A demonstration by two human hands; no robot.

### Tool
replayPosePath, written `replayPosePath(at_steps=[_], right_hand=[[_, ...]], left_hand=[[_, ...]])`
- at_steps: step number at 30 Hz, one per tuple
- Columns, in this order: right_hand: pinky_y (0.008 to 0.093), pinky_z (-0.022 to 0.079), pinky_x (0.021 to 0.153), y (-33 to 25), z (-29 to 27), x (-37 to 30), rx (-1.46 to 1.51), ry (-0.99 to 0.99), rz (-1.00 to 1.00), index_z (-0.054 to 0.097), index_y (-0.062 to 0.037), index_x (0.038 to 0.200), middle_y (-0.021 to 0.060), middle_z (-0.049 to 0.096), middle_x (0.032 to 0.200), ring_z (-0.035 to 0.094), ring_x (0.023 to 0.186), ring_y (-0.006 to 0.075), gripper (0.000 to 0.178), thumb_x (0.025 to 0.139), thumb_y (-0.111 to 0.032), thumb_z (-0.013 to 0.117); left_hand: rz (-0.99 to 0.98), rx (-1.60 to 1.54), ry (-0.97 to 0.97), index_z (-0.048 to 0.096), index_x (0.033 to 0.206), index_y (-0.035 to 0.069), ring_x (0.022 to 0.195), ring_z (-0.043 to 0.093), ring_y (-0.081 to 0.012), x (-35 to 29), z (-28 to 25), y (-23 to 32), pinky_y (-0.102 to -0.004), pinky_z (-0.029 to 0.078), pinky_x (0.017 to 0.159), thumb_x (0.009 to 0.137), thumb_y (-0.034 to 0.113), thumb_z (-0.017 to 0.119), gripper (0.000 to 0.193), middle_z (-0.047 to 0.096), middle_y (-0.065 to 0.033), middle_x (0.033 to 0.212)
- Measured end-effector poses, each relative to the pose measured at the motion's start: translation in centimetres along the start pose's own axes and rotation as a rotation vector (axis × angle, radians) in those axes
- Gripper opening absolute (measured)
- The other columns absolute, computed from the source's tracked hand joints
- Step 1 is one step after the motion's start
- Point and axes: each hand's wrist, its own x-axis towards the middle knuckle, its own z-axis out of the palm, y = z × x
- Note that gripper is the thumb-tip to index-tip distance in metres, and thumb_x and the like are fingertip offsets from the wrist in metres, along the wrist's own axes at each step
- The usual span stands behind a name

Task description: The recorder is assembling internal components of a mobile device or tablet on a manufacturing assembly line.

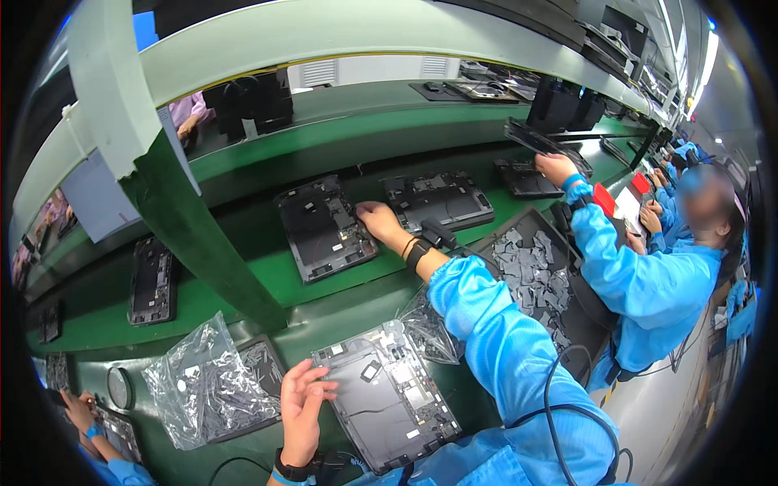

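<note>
My right hand (381,223) reaches out to the raised green ledge, its fingers closed on the right edge of a dark laptop casing (312,235) that lies there. Nearer to me, a second opened laptop casing (369,405) rests tilted on the bench, with boards and small parts along its right side. A small dark square piece (370,372) sits inside it. By this casing's upper left edge is my left hand (303,405), fingers spread and holding nothing; whether the fingertips touch the casing I cannot tell.
Another casing (446,202) lies right of my right hand. A tray of grey pieces (531,279) is beside my right arm. Clear plastic bags (198,389) lie left. A green-wrapped post (203,235) rises at the left. A co-worker (656,275) at the right holds a dark casing (531,138).
</note>
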Motion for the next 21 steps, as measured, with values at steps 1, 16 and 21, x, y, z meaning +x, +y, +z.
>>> replayPosePath(at_steps=[1, 16, 21], right_hand=[[0.0380, 0.050, 0.087, 0.4, -1.6, 0.5, -0.185, 0.100, -0.227, 0.067, -0.0004, 0.112, 0.0175, 0.070, 0.107, 0.066, 0.097, 0.0292, 0.030, 0.089, -0.019, 0.058], [0.0376, 0.052, 0.084, 7.6, -23.1, -1.2, -0.471, 0.472, 0.426, 0.071, 0.0085, 0.090, 0.0223, 0.072, 0.098, 0.070, 0.095, 0.0307, 0.050, 0.064, -0.032, 0.086], [0.0345, 0.053, 0.075, 2.4, -23.0, -5.0, 0.363, 0.284, 0.264, 0.068, 0.0054, 0.096, 0.0109, 0.070, 0.094, 0.066, 0.083, 0.0201, 0.025, 0.086, -0.017, 0.071]], left_hand=[[-0.010, -0.016, 0.001, 0.039, 0.138, 0.002, 0.099, 0.063, -0.0202, 0.2, 0.0, -0.1, -0.0331, 0.051, 0.084, 0.098, 0.011, 0.055, 0.044, 0.058, -0.0151, 0.123], [0.003, 0.085, -0.066, 0.045, 0.133, 0.000, 0.098, 0.063, -0.0218, 0.6, 1.1, 0.8, -0.0335, 0.051, 0.083, 0.097, 0.013, 0.055, 0.039, 0.058, -0.0162, 0.122], [-0.055, 0.077, -0.139, 0.045, 0.134, 0.001, 0.100, 0.063, -0.0207, 3.0, 2.1, 2.7, -0.0334, 0.052, 0.084, 0.097, 0.017, 0.057, 0.042, 0.061, -0.0151, 0.120]])
